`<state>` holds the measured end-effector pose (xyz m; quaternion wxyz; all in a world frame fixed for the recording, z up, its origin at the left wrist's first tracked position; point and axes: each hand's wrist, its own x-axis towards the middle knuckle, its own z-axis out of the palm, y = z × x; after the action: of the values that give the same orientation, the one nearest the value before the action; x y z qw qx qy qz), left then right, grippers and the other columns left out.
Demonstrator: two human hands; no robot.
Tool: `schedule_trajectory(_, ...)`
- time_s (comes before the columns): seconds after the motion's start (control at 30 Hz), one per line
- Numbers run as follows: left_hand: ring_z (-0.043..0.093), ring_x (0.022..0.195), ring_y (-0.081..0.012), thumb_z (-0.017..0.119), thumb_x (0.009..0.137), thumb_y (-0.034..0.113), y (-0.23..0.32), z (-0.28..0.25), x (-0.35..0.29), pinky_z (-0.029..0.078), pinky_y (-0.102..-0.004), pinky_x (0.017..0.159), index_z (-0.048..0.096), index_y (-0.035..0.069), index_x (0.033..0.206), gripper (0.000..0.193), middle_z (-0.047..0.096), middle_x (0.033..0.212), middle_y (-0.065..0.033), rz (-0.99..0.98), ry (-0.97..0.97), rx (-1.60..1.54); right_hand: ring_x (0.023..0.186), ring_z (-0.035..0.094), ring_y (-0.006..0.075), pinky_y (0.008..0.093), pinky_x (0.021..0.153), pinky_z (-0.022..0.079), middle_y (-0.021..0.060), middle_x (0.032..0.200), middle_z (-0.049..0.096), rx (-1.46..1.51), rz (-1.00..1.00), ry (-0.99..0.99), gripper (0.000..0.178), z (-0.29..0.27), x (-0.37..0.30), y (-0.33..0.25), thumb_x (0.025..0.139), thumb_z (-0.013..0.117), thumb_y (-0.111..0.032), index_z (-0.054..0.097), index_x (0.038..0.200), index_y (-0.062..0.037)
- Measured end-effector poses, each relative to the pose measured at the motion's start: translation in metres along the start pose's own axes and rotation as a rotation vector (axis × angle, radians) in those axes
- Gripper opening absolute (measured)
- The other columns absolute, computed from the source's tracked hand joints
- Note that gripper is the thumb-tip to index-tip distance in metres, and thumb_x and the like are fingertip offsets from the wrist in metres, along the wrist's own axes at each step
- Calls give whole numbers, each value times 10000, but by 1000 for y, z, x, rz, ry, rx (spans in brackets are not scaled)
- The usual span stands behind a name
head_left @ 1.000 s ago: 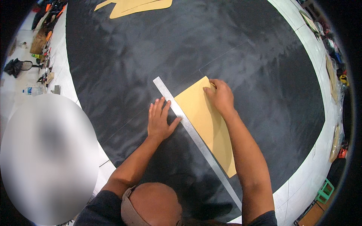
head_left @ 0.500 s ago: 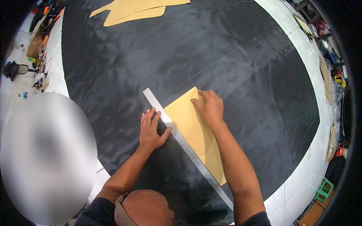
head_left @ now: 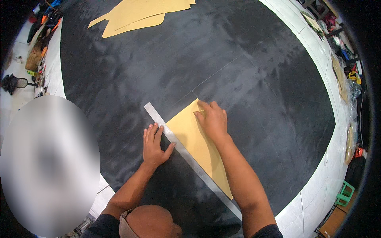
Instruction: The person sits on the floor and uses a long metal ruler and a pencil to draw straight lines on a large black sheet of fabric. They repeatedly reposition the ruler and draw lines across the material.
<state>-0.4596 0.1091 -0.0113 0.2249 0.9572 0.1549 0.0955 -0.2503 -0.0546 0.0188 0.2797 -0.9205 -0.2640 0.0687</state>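
Observation:
A long metal ruler point(head_left: 189, 159) lies slantwise on black sheet material point(head_left: 262, 131), along the left edge of a yellow card piece point(head_left: 198, 146). My left hand point(head_left: 154, 147) lies at the ruler's upper part, fingers stretched out and thumb spread, fingertips touching its edge. At the card's upper right corner rests my right hand point(head_left: 212, 120). Its thumb and forefinger are apart on the card, while the other fingers curl and are partly hidden. My right forearm passes beside the card's lower end and covers part of the ruler's near end.
More yellow card pieces point(head_left: 135, 20) lie overlapped at the far left of the black sheet. Thin pale lines point(head_left: 222, 70) run across it. White floor tiles point(head_left: 313, 184) border the sheet. Tools and bags line both sides, with a green plastic stool point(head_left: 345, 193) at the right.
The view has shifted slightly, so the far card pieces sit lower and the ruler a little further left in the picture. Both hands keep their places at ruler and card.

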Motion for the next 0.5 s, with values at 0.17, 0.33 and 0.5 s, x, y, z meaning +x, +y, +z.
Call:
schedule_trajectory(0.17,354,1458,-448,825,810,358,-2,0,0,230,-598,1209,521,-7,1406,762,428,1528,-255,10,-4,2,965,658,282,445,845,474,87,1013,655,-8,-8,-24,384,2,1,2,856,750,-286,727,1210,-139)
schedule_trajectory(0.33,366,1454,-443,828,809,360,-2,-1,0,243,-600,1204,528,-3,1404,759,445,1514,-255,17,11,2,957,660,276,447,832,474,83,999,654,-8,-19,-35,390,2,3,4,858,747,-295,725,1216,-143)
schedule_trajectory(0.5,374,1449,-443,836,795,358,-1,-2,0,248,-601,1202,529,-6,1398,768,448,1506,-259,4,12,3,947,645,295,430,841,484,96,998,650,-6,-37,-76,419,-1,5,5,857,759,-314,722,1221,-111)
